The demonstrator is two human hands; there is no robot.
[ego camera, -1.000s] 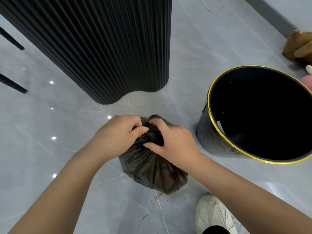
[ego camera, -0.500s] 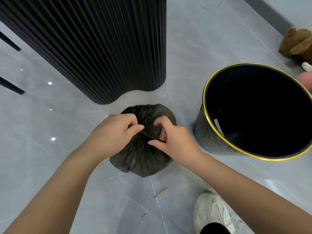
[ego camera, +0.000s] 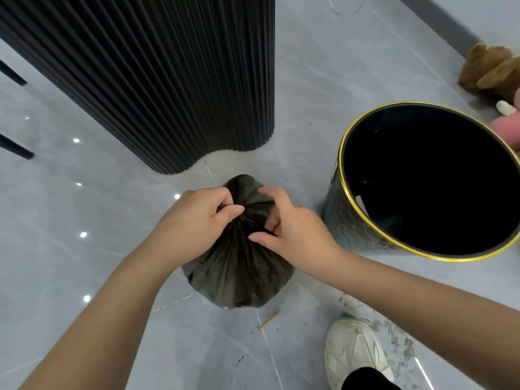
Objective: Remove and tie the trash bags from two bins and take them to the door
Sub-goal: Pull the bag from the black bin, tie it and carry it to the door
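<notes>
Hands of one person close on the gathered neck of a dark, crinkled plastic trash bag [ego camera: 239, 266], which stands on the glossy grey tiled floor [ego camera: 309, 80]. It sits just beside a round black bin with a gold rim [ego camera: 342, 164], not touching it, and in front of a tall black fluted column [ego camera: 168, 80].

The left hand [ego camera: 194, 218] is curled tight, thumb against forefinger, pinching the bunched plastic at the top. The right hand [ego camera: 292, 226] arches over the other side with its fingers hooked into the folds and the thumb stretched out along the bag. The fingertips are buried in the plastic, and whether a knot has formed under them cannot be told.

The bin's inside is almost wholly black and its right side runs off the frame. A thin wooden stick [ego camera: 268, 320] lies near the bag's base, with dark specks of dirt [ego camera: 394, 333] scattered beside a pale sneaker [ego camera: 354, 350] that is partly covered by a black trouser hem. A brown plush toy [ego camera: 489, 71] is cut off at the right edge, and two black chair legs [ego camera: 14, 147] poke in at the left.
</notes>
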